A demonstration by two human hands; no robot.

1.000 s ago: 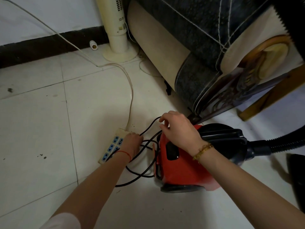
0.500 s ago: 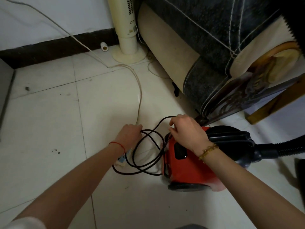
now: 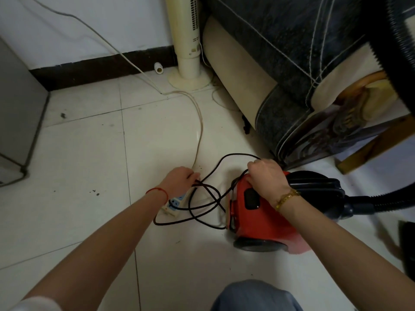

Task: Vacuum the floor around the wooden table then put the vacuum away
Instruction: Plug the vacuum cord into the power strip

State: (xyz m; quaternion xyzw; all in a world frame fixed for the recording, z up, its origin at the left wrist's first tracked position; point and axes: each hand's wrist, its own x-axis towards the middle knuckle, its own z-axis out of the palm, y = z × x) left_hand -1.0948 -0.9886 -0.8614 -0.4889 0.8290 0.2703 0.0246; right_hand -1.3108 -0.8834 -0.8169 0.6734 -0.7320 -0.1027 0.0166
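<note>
since the earlier frame the left hand [image 3: 181, 179] has drawn the black cord [image 3: 203, 204] into looser loops over the power strip [image 3: 174, 204]. it grips the cord; the right hand [image 3: 266, 176] clasps the red vacuum [image 3: 265, 217] on the floor. stage unclear; storage remains.

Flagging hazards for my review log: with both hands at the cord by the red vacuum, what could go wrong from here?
1. The black cord lies in crossed loops on the floor; pulling with the left hand may knot it.
2. The loops lie over the power strip, so a tug could drag it along.
3. The right hand holds cord at the vacuum body's top; fast rewinding might pinch or whip fingers.
</note>
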